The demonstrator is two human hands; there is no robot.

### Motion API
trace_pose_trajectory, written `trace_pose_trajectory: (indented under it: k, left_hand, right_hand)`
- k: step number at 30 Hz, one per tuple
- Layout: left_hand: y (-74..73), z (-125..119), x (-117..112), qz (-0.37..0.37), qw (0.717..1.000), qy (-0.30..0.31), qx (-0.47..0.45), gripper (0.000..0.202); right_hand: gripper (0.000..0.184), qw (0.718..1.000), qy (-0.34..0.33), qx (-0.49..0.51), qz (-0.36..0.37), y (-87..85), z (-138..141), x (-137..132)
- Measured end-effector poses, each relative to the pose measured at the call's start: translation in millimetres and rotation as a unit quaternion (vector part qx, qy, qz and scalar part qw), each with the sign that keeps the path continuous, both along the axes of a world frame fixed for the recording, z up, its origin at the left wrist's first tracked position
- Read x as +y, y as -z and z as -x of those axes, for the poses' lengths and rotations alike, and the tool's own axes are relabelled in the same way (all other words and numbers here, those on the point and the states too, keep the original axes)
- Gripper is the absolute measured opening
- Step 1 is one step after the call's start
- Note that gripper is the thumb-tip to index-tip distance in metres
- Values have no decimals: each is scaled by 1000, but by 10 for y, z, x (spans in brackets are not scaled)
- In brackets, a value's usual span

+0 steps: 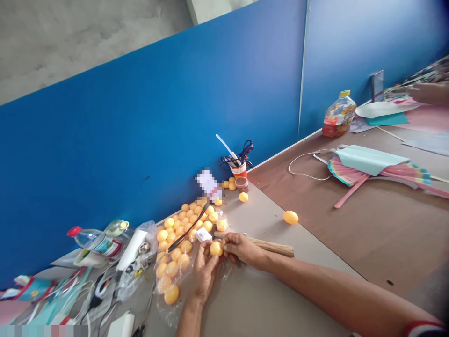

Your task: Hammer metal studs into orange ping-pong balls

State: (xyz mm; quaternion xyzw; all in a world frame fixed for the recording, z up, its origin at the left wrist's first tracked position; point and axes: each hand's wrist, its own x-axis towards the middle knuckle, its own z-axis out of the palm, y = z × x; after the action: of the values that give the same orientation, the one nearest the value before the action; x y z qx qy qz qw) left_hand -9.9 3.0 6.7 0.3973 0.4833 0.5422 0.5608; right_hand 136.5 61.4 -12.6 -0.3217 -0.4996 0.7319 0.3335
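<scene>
One orange ball (216, 248) sits low in the centre of the frame, grasped between the thumb and fingers of the left hand (203, 272). The fingers of the right hand (240, 248) are bent together at the ball's right edge; whether they grip it or something small, I cannot tell. A long brown stick (275, 247) lies on the tabletop (270, 295), passing behind the right hand. Just left of the hands spreads a clear plastic bag with many orange balls (171, 294), a black strap (187, 231) across it and a small white box (203, 235) near the left fingertips. Two loose balls (291, 217) lie right of centre. Farther back, against the blue partition (154, 140), stands a cup (239, 169) holding cables. A red-capped bottle (94, 240) lies at lower left.
</scene>
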Motion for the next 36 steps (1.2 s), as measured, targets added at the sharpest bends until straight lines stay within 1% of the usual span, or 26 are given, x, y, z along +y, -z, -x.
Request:
trace_pose_trajectory:
  k: [5,11,16,20,26,28,33,36]
  left_hand:
    - [9,-1,-5,2,1000,-11,27,41]
    - [73,34,-1,-1,999,1,35,41]
    - [121,63,12,-5,999,-4,49,41]
    - [144,87,5,-13,997,-6,72,39]
    - [196,106,6,-11,998,-1,67,41]
    - [201,104,10,-7,998,-7,67,42]
    - [197,99,15,-9,998,6,65,41]
    - [217,107,15,-14,997,-4,72,43]
  right_hand:
    - [5,1000,7,-1,3,9,3,-6]
    - [5,1000,9,-7,4,-2,-2,-16]
    - [10,1000,14,4,2,41,10,-6]
    - [8,1000,15,-4,6,63,21,-1]
    - [5,1000,20,-9,2,42,19,-15]
    - [5,1000,17,-18,1,36,19,-18]
    - [6,999,21,-25,6,22,23,-22]
    - [6,999,23,-21,6,9,20,-23]
